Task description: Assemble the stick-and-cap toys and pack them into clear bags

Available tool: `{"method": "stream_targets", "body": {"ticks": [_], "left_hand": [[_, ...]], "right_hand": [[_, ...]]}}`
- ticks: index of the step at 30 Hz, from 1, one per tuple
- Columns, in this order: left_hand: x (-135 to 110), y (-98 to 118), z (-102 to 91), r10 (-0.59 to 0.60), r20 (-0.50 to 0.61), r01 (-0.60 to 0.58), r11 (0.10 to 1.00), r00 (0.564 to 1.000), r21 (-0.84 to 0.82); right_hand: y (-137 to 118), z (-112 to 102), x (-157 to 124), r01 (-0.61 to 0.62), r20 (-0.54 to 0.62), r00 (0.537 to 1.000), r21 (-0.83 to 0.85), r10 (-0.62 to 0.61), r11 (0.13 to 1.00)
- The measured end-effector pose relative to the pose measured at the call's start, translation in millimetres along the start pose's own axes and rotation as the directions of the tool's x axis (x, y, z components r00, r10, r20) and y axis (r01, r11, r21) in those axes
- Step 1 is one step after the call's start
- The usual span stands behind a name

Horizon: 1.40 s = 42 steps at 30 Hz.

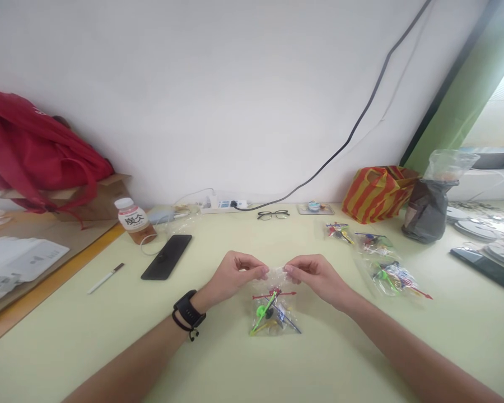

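Note:
A clear plastic bag [276, 319] of small colourful plastic parts rests at the near middle of the table. Red arrow-tipped, green and blue sticks show through it, with a few round pieces. My left hand [239, 275] pinches the left corner of the bag's top edge between thumb and fingers. At the opposite corner, my right hand [316, 277] pinches the same edge. The film between the two hands looks crumpled, and I cannot tell whether its mouth is sealed.
Similar filled bags [397, 278] lie to the right. Beyond them stand a striped bag [378, 193] and a dark bag [428, 212]. Leftward are a phone [167, 257], a drink bottle [134, 220] and a pen [106, 278]. Glasses [273, 214] and a power strip [222, 205] sit by the wall.

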<state>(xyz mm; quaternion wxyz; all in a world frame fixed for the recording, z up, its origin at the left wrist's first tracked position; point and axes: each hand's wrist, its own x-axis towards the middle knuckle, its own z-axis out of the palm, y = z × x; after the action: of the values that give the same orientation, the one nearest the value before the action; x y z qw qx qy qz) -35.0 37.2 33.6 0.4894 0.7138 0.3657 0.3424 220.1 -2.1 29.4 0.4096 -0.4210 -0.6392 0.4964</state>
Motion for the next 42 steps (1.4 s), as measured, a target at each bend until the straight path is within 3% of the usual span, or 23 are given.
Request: {"method": "stream_targets", "body": {"ticks": [11,19,22,31,38,42], "left_hand": [[-6.0,9.4,12.5,0.033,0.032,-0.035,0.997,0.999,0.066],[0.7,-4.4,2.0,0.018,-0.023,-0.018,1.000,1.000,0.025],[1.7,-5.3,0.5,0.023,-0.033,-0.022,0.999,0.999,0.034],[7.5,-8.6,-20.0,0.013,-0.012,-0.012,0.997,1.000,0.075],[8.7,-13.2,-15.0,0.011,-0.067,-0.016,0.998,0.998,-0.069],[9.1,-14.6,-12.9,0.060,-0.113,-0.068,0.995,0.992,-0.070]], "right_hand": [[-3.5,13.8,-2.0,0.022,0.020,1.000,0.002,-0.022,1.000],[8.9,-2.7,3.6,-0.022,-0.032,0.999,0.032,0.023,0.999],[10.9,-2.0,3.5,-0.033,-0.002,0.999,0.082,0.033,0.996],[10.5,-4.6,5.2,-0.048,-0.068,0.996,0.099,0.054,0.994],[19.0,-7.4,9.2,-0.095,-0.138,0.983,0.182,0.121,0.979],[22.7,-8.5,10.3,-0.109,-0.151,0.975,0.303,0.160,0.947]]}}
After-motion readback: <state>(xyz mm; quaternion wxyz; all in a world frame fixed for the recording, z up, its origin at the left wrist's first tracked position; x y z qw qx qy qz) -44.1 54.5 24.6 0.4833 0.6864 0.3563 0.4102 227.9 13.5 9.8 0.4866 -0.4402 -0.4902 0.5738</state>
